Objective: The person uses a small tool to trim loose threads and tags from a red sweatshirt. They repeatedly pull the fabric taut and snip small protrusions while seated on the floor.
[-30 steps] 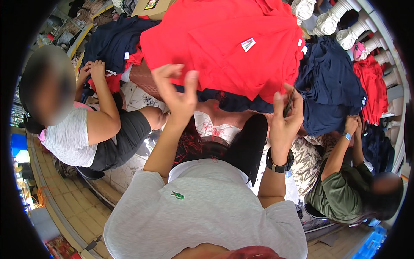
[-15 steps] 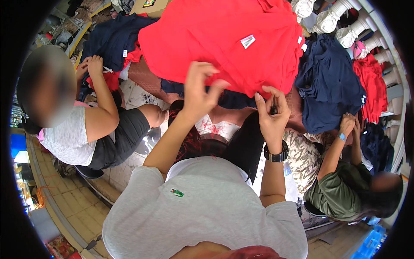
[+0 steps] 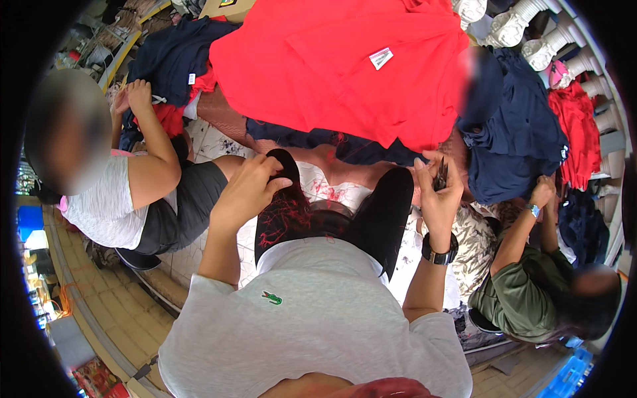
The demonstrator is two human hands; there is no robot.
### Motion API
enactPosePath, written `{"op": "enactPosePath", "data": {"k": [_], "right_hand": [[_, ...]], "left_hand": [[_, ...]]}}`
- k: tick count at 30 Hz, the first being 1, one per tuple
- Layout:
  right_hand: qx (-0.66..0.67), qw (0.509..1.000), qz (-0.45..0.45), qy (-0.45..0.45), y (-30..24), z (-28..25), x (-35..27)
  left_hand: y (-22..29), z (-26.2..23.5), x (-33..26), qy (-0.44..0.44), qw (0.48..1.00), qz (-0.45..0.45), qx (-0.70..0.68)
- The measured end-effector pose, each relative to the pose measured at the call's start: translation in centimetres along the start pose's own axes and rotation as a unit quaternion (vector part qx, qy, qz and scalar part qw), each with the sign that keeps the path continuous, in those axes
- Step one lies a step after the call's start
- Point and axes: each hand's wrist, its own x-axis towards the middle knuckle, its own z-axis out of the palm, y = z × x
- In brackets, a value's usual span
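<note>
A large red garment (image 3: 345, 73) with a white label (image 3: 381, 58) lies spread in front of me, its near edge hanging toward my knees. My right hand (image 3: 440, 192) is closed around small dark thread snips (image 3: 441, 174), just below the garment's near right corner. Over my left thigh hovers my left hand (image 3: 249, 192), away from the cloth. Its fingers are loosely bent with the thumb apart, and nothing shows in them. Loose red threads (image 3: 285, 222) cling to my dark trouser leg beside it.
Navy garments are piled at the right (image 3: 514, 132) and at the far left (image 3: 176, 60). Co-workers sit close on both sides, one in a grey top (image 3: 106, 209), one in a dark green shirt (image 3: 514, 302). White balusters (image 3: 507, 30) line the far right. Thread scraps litter the tiles.
My left hand has drawn back from the red garment toward my left thigh. The right hand has shifted slightly right and nearer me with the snips. The cloth's near edge has shifted.
</note>
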Motion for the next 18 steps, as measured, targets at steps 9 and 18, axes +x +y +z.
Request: {"op": "enactPosePath", "data": {"k": [9, 18], "right_hand": [[-0.008, 0.995, -0.085, -0.051, -3.8, 4.8, 1.3], [0.039, 0.998, 0.019, 0.035, 0.4, 1.3, -0.2]], "left_hand": [[8.1, 2.5, 8.1, 0.167, 0.956, 0.111, -0.217], [7.0, 10.2, 5.4, 0.024, 0.935, 0.144, -0.324]]}}
